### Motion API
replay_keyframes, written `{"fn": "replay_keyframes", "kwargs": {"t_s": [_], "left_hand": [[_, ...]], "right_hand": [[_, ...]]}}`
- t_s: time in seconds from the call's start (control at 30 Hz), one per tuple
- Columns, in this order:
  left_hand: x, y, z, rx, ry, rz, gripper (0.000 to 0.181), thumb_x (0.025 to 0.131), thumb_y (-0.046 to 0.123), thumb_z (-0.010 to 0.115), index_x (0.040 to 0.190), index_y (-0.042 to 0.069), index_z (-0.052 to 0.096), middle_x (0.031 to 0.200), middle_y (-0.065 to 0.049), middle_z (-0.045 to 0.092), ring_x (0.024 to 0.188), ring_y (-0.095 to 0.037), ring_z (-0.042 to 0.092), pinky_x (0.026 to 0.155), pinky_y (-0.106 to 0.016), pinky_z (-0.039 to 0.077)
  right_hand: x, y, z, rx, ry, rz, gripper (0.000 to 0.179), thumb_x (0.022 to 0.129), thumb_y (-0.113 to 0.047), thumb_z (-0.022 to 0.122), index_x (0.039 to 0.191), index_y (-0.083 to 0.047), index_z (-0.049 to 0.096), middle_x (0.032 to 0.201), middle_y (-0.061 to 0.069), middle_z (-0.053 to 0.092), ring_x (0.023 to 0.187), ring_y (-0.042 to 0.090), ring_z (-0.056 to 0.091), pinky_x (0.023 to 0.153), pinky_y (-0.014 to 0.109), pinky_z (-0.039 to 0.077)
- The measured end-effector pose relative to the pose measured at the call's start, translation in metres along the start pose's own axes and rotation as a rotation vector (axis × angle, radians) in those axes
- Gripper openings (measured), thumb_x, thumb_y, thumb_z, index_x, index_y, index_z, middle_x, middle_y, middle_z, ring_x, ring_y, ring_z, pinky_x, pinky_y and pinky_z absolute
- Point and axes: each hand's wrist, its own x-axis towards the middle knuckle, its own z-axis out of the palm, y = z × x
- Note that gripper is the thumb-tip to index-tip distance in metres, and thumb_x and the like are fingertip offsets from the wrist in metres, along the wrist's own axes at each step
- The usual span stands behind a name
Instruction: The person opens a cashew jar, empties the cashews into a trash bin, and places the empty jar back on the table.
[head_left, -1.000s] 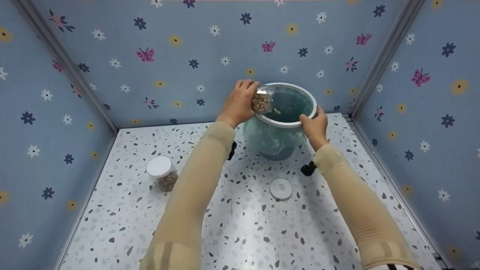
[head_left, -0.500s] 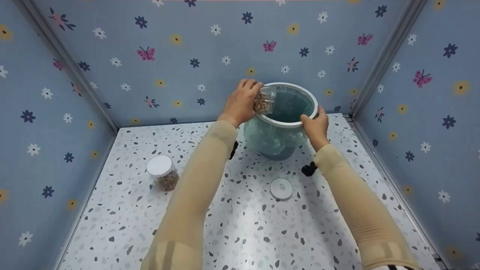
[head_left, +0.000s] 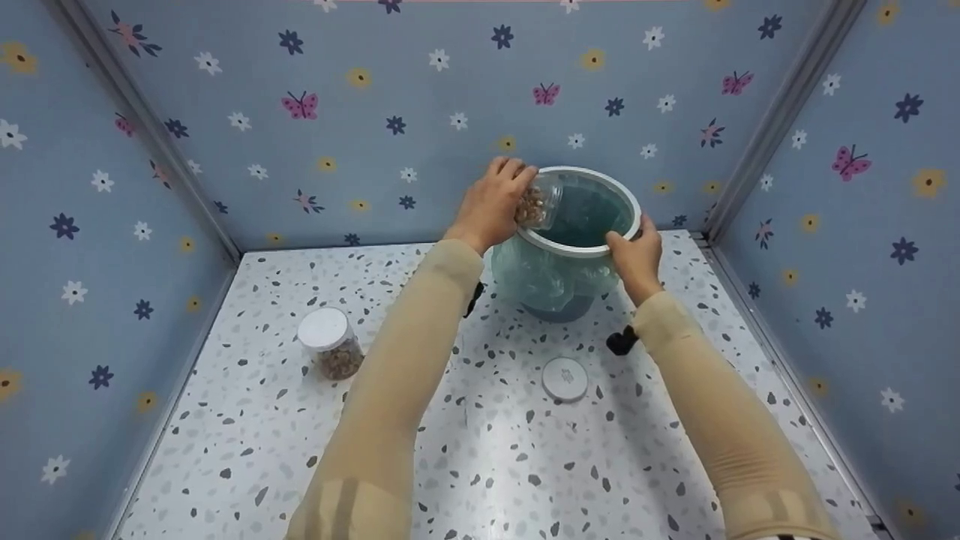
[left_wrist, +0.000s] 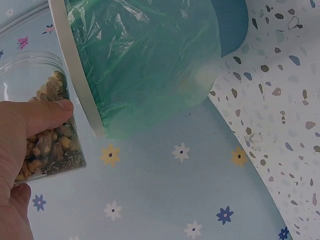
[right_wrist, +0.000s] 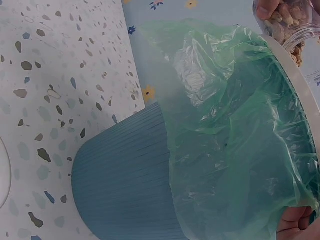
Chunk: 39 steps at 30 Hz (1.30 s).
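My left hand [head_left: 487,201] grips a lidless clear jar [head_left: 537,204] partly filled with brown, shell-like pieces [left_wrist: 45,145]. The jar lies tilted on its side, its mouth over the left part of the trash bin's white rim [head_left: 574,252]. In the right wrist view, some brown pieces [right_wrist: 297,54] sit at the jar's mouth. The blue trash bin [right_wrist: 125,180] stands lined with a green plastic bag [right_wrist: 215,155] folded over its outside. At the bin's right front, my right hand [head_left: 637,259] holds the rim, thumb on top. The bin's bottom inside is not clearly visible.
A second clear jar [head_left: 339,360] with a white lid [head_left: 324,328] and brown contents stands at left on the speckled table [head_left: 510,465]. A loose white lid [head_left: 565,379] lies in front of the bin. Blue flowered panels [head_left: 420,82] enclose the back and sides.
My left hand and the jar have shifted slightly right over the bin. A piece seen falling at the jar's mouth one second ago is no longer visible there. My right hand stays on the rim.
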Motion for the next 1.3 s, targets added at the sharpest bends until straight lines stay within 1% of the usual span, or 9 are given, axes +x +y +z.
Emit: {"fn": "replay_keyframes", "kwargs": {"t_s": [0.1,0.2,0.27,0.33,0.63,1.0,1.17,1.3], "left_hand": [[0.0008,0.0021,0.0007,0.015,-0.009,0.011,0.066,0.101,0.004,0.074,0.162,0.014,0.049,0.163,-0.012,0.050,0.157,-0.032,0.040,0.124,-0.044,0.047],[0.0018,0.0035,0.0016,0.021,-0.010,0.020,0.065,0.102,0.008,0.074,0.162,0.014,0.050,0.163,-0.013,0.051,0.157,-0.033,0.040,0.123,-0.045,0.048],[0.0025,0.0040,0.0017,0.021,-0.007,0.021,0.066,0.101,0.009,0.076,0.161,0.013,0.050,0.163,-0.013,0.051,0.157,-0.033,0.041,0.123,-0.046,0.049],[0.0032,0.0042,0.0018,0.025,-0.007,0.022,0.068,0.099,0.008,0.078,0.161,0.013,0.050,0.163,-0.013,0.051,0.156,-0.033,0.041,0.122,-0.046,0.049],[0.0047,0.0036,0.0023,0.043,-0.011,0.019,0.068,0.100,0.006,0.077,0.162,0.014,0.050,0.163,-0.013,0.050,0.158,-0.034,0.040,0.124,-0.046,0.047],[0.0056,0.0043,0.0032,0.106,-0.021,0.048,0.064,0.103,0.005,0.073,0.161,0.014,0.050,0.163,-0.013,0.051,0.160,-0.035,0.039,0.125,-0.047,0.046],[0.0059,0.0047,0.0024,0.121,-0.025,0.041,0.059,0.106,0.006,0.068,0.162,0.015,0.050,0.165,-0.013,0.049,0.161,-0.035,0.037,0.124,-0.047,0.047],[0.0054,0.0050,0.0031,0.115,-0.031,0.028,0.062,0.106,0.005,0.068,0.163,0.016,0.049,0.166,-0.013,0.049,0.162,-0.035,0.036,0.124,-0.047,0.046]], "right_hand": [[-0.0003,0.0009,-0.0005,-0.003,-0.001,-0.009,0.086,0.101,-0.013,0.059,0.175,-0.009,0.016,0.180,0.014,0.026,0.164,0.029,0.035,0.129,0.040,0.038],[-0.0002,0.0013,-0.0013,0.001,-0.008,-0.013,0.089,0.100,-0.013,0.058,0.175,-0.008,0.011,0.181,0.015,0.022,0.165,0.029,0.032,0.130,0.039,0.037],[0.0002,0.0010,-0.0016,0.003,-0.009,-0.014,0.089,0.100,-0.013,0.058,0.175,-0.008,0.011,0.181,0.015,0.022,0.166,0.029,0.031,0.131,0.039,0.036],[0.0009,0.0010,-0.0018,0.006,-0.008,-0.015,0.089,0.100,-0.013,0.059,0.175,-0.008,0.012,0.181,0.014,0.022,0.166,0.028,0.031,0.131,0.039,0.035],[0.0016,0.0009,-0.0024,0.011,-0.002,-0.013,0.086,0.100,-0.011,0.059,0.175,-0.009,0.018,0.179,0.015,0.029,0.163,0.029,0.037,0.129,0.041,0.038],[0.0005,0.0003,-0.0015,0.003,-0.007,-0.009,0.088,0.101,-0.012,0.059,0.175,-0.008,0.012,0.182,0.014,0.021,0.166,0.029,0.031,0.130,0.040,0.036],[-0.0006,0.0014,0.0002,0.002,0.001,-0.032,0.088,0.101,-0.011,0.057,0.175,-0.007,0.011,0.181,0.016,0.022,0.165,0.031,0.033,0.129,0.040,0.038],[-0.0007,0.0020,0.0004,0.000,0.005,-0.027,0.089,0.100,-0.012,0.058,0.175,-0.006,0.010,0.181,0.016,0.021,0.165,0.030,0.032,0.130,0.038,0.037]]}}
